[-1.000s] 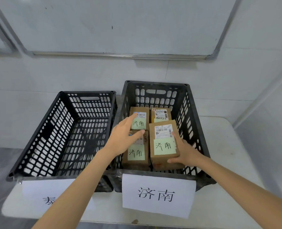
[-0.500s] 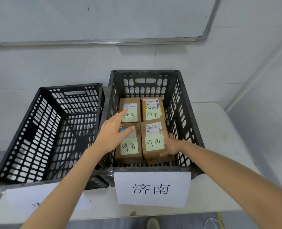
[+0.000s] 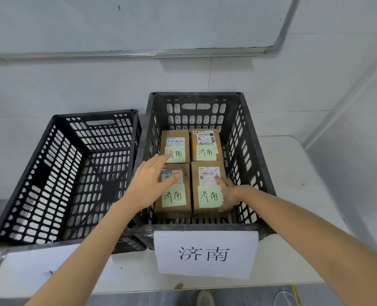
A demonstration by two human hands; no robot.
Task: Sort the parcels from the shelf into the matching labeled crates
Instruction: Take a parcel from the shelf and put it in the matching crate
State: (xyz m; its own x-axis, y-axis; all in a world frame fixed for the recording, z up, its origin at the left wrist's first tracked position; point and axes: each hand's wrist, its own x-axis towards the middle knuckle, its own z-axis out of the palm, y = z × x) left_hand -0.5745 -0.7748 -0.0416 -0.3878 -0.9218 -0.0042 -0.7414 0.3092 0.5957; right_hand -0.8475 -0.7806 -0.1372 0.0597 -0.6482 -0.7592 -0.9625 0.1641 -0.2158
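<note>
The black crate on the right (image 3: 258,146) carries a paper label (image 3: 206,253) and holds four brown parcels in two rows, each with a green note. My left hand (image 3: 148,184) lies flat with fingers spread on the near-left parcel (image 3: 174,199), its fingertips reaching the far-left parcel (image 3: 175,140). My right hand (image 3: 229,193) wraps the right edge of the near-right parcel (image 3: 207,195), thumb on top, wedged between it and the crate wall. That parcel lies flat on the crate floor. The far-right parcel (image 3: 206,149) is untouched.
A second black crate (image 3: 50,173) stands to the left with nothing in it; my left arm partly covers its paper label (image 3: 28,268). Both crates sit on a white table (image 3: 293,173) against a wall with a whiteboard (image 3: 139,23). The table's front edge is just below the labels.
The near-right parcel, held tilted above the others a second ago, has come down flat into the front right corner of the crate. My left hand has stayed on the near-left parcel.
</note>
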